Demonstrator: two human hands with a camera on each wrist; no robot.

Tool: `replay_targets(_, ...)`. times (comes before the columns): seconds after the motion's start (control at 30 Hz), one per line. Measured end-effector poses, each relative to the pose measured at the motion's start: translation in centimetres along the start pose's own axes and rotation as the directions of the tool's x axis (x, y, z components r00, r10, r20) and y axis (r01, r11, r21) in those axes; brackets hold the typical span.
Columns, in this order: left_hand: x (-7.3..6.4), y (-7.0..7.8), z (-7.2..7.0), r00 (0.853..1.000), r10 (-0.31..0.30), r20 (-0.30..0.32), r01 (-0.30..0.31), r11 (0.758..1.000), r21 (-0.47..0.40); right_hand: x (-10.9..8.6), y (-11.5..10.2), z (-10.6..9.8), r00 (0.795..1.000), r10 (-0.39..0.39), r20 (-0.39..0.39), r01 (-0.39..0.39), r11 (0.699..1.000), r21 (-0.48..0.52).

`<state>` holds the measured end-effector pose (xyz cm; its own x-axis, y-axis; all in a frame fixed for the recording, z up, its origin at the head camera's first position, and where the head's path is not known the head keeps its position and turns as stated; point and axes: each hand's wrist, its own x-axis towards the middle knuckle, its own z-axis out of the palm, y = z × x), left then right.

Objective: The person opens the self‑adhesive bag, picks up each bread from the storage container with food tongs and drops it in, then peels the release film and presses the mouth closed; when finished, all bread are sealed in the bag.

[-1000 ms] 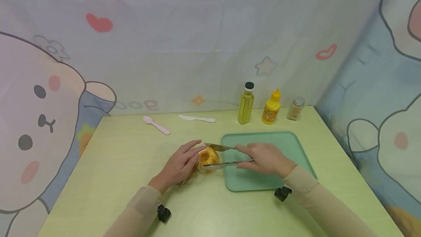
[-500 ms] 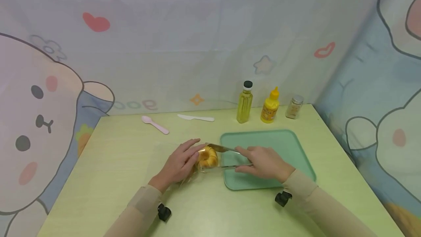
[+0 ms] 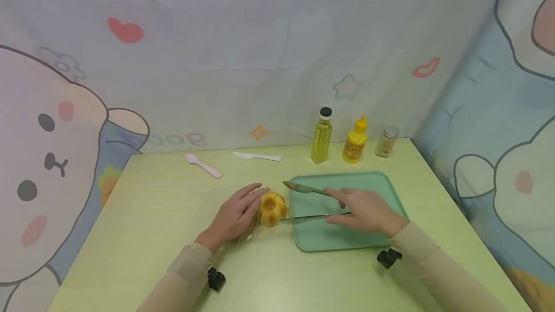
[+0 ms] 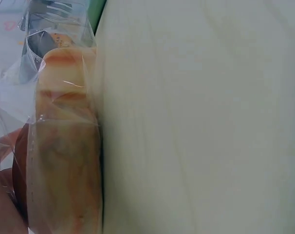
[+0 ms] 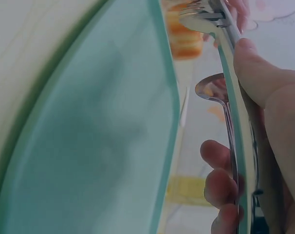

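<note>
A golden fluted bread roll (image 3: 271, 208) lies left of the green tray (image 3: 329, 237). In the left wrist view, a clear plastic bag (image 4: 33, 100) surrounds bread, and a browner piece (image 4: 21, 170) shows beside it. My left hand (image 3: 236, 213) lies over the bag and holds it, fingertips at the roll's left side; part of the bag is hidden beneath. My right hand (image 3: 366, 208) grips metal tongs (image 3: 309, 189) over the tray. Their arms are spread, one ending in a spoon (image 5: 213, 87), the other in a fork (image 5: 198, 9). The nearer tip is right at the roll's edge.
Along the back stand an oil bottle (image 3: 321, 138), a yellow squeeze bottle (image 3: 355, 141) and a small jar (image 3: 387, 142). Farther left lie a white plastic knife (image 3: 257, 156) and a pink spoon (image 3: 204, 165). A printed cloth (image 3: 225, 61) hangs behind the table.
The tongs and my right hand have shifted right, and the tong tips have drawn back from around the roll. The roll now shows a different face. My left hand stays in place.
</note>
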<state>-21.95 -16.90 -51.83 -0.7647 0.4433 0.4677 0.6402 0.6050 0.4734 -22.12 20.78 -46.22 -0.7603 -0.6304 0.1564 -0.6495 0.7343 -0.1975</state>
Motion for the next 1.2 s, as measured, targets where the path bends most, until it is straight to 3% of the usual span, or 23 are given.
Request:
replay_targets(0.3,0.6,-0.3,-0.1,1.000,0.019,-0.007,-0.018,1.000,0.009,-1.8,1.9,-1.9,0.995,0.093,-0.026,-0.093,0.995,0.026)
replay_targets(0.67,0.5,-0.4,-0.1,1.000,-0.011,0.020,0.011,1.000,0.009,-5.1,5.0,-2.7,0.967,0.244,-0.070,-0.242,0.970,0.033)
replay_targets(0.8,0.6,-0.2,-0.2,1.000,0.000,0.021,-0.001,1.000,0.009,-6.6,6.0,-3.1,0.948,0.302,-0.098,-0.299,0.953,0.039)
replay_targets(1.0,0.8,0.2,-0.6,0.999,0.006,0.034,-0.007,1.000,0.014,-8.8,7.7,-3.0,0.904,0.414,-0.108,-0.410,0.910,0.064)
replay_targets(1.2,1.2,0.4,-1.0,0.999,-0.005,0.049,0.004,1.000,0.010,-10.9,9.3,-2.5,0.872,0.471,-0.134,-0.465,0.882,0.077)
